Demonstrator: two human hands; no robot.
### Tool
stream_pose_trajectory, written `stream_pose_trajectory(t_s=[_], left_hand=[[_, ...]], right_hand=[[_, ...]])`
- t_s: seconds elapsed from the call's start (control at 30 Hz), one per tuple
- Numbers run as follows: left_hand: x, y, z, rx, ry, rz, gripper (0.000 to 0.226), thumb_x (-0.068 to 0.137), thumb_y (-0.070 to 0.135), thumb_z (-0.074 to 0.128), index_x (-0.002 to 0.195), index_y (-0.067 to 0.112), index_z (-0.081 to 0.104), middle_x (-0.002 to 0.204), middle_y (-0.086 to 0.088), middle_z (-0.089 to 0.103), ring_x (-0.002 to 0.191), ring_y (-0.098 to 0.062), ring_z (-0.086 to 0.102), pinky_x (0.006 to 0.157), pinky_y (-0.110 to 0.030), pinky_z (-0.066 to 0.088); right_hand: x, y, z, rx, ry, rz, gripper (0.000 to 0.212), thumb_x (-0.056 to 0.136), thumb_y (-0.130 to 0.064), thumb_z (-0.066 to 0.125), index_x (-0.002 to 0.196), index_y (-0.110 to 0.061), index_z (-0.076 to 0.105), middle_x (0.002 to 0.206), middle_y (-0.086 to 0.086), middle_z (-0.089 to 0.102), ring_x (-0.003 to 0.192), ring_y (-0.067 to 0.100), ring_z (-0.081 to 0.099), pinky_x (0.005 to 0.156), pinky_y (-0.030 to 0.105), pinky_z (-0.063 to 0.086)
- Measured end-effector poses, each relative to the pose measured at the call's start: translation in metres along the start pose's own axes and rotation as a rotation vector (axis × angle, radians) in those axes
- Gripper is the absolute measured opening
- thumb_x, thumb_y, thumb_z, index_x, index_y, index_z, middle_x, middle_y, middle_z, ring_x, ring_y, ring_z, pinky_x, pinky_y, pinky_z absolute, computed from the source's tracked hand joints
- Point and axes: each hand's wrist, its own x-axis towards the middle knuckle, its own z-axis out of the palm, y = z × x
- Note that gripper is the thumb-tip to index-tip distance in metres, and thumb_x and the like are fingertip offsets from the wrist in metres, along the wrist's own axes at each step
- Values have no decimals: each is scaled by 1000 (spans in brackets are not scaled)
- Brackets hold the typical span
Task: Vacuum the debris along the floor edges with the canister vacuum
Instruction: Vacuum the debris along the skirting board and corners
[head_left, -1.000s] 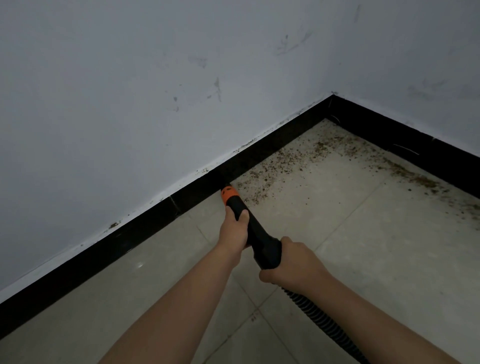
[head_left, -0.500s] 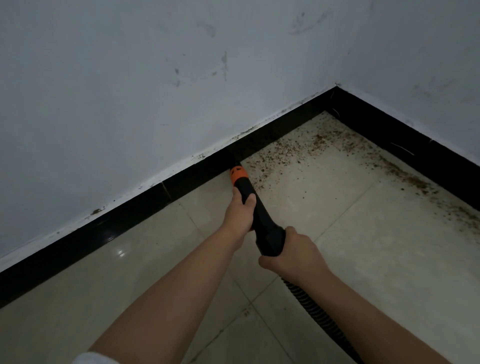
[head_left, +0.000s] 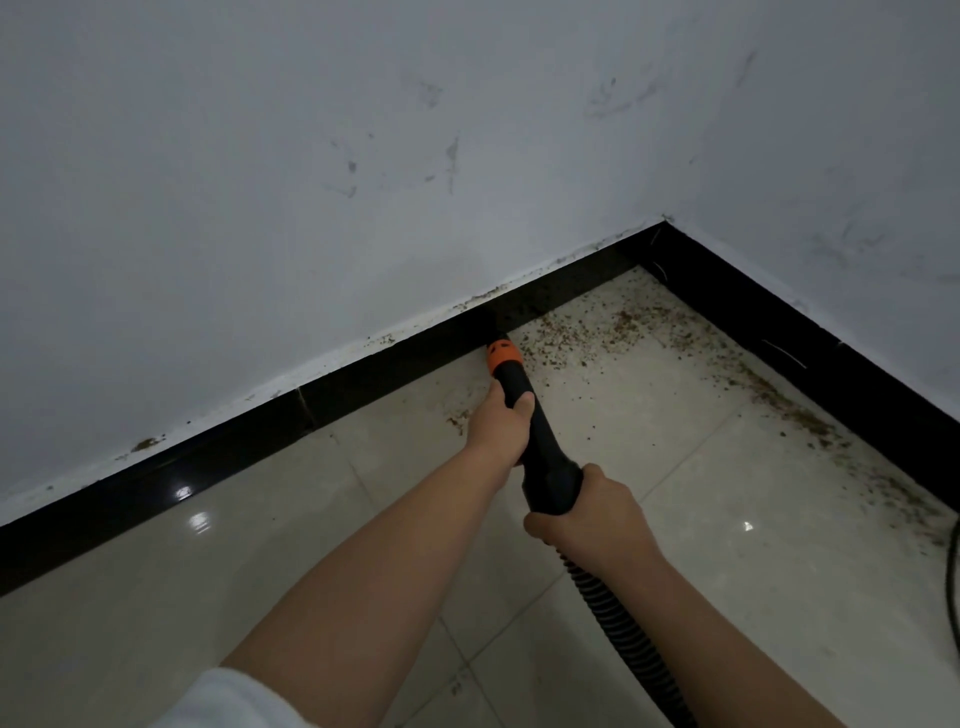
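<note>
Head view: left hand wraps the black vacuum wand below its orange collar; right hand grips the wand's rear end where the ribbed hose joins. Wand tip sits against the black baseboard. Brown debris lies scattered on the tile floor toward the corner.

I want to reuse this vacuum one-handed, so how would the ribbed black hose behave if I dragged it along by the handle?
The ribbed hose curves away below the right hand, so it probably bends freely and trails rather than pushing stiffly. Its ridges may catch slightly on tile joints. The black handle tube, gripped by the left hand too, looks rigid.
</note>
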Motion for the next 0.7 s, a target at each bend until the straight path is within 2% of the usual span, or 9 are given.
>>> stream_pose_trajectory(t_s=[0.1,0.23,0.43,0.7], left_hand=[[10,9,13,8,-8,-6,55,99,30,40,150,25,18,148,-7,35,130,-31,41,105,-47,40],[23,21,31,61,-15,-4,55,100,31,37,150,24,15,150,-7,31,131,-32,39,104,-46,41],[33,39,54,55,-26,-24,53,100,31,39,149,22,20,149,-7,33,130,-32,40,102,-47,43],[25,57,72,51,-16,-32,59,100,29,38,151,20,9,152,-8,27,130,-32,39,103,-45,42]], right_hand=[[13,5,-11,3,10,6,41,68,-31,72,93,-14,44,91,3,58,74,16,57,52,23,41],[29,12,-26,4,28,3,40,69,-30,73,92,-13,45,82,-3,52,65,8,50,48,21,37],[48,21,-46,6,43,-3,40,70,-29,73,93,-13,45,80,-3,51,65,9,51,49,22,39],[56,31,-65,55,46,-17,33,71,-24,74,86,-14,47,74,-3,56,63,8,53,48,21,38]])
